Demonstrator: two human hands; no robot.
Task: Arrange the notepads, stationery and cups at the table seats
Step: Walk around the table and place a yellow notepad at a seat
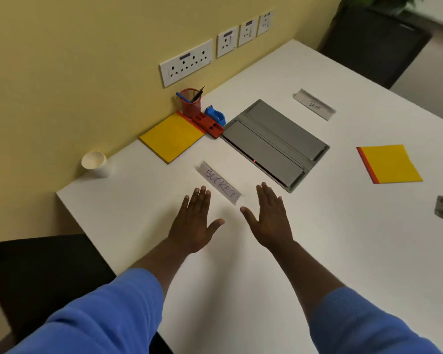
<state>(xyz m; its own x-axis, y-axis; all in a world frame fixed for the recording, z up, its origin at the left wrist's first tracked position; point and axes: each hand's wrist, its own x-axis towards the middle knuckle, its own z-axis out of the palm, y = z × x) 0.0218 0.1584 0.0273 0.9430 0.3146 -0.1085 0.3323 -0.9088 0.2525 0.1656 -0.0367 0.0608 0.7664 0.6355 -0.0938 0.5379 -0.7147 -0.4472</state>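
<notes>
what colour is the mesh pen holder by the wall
Red, clearest in the head view: the pen holder.

A folded white paper name card [221, 186] lies on the white table [241, 277], hand-lettered "SOCKET" in blue-grey capitals, reading at a slant away from the viewer; a second folded white paper name card [314, 105] stands farther off near the table's far edge, bearing a short handwritten word too blurred to read; small dark labels sit on the white wall socket plates [186, 63], their print too small to make out; no other writing can be read.
</notes>
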